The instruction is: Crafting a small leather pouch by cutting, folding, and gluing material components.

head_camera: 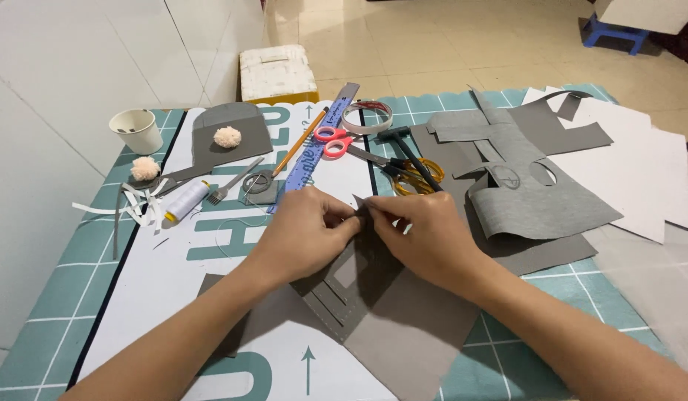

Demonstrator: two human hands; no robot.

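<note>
A grey folded leather-like piece (pixel 374 312) with stitched pocket layers lies on the white board in front of me. My left hand (pixel 310 230) and my right hand (pixel 422 234) meet at its upper corner, fingertips pinching the pointed edge between them. The fingers cover that corner, so what they hold there besides the grey material is hidden.
Behind my hands lie a blue ruler (pixel 318 148), a pencil (pixel 299 142), red-handled scissors (pixel 340 141), yellow-handled scissors (pixel 411 178), a tape roll (pixel 366 115), a thread spool (pixel 184 202), pompoms, a white cup (pixel 138 130). Grey offcuts (pixel 522 186) and white paper sheets (pixel 633 163) are at right.
</note>
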